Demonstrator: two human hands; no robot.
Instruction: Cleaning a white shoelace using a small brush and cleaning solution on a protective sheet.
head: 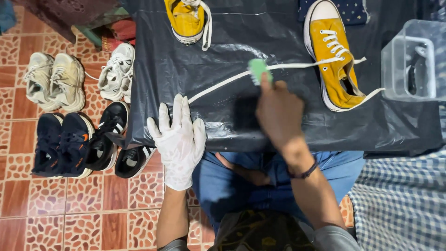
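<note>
- Left hand (pixel 179 139), white glove, lies flat and open, fingers spread, pinning the near end of the white shoelace (pixel 223 82) to the black-covered table (pixel 288 135).
- Right hand (pixel 278 111), bare, closed around a green brush (pixel 258 69), bristles on the lace, centre frame.
- Best: keep lace taut, short strokes along its length.
- Lace looks wet, runs diagonally to the yellow sneaker (pixel 335 65), upper right.

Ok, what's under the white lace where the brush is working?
Black plastic sheet, wet and shiny, lies under the white lace. The right hand and green brush cover part of the lace; what the sheet covers is hidden.
</note>
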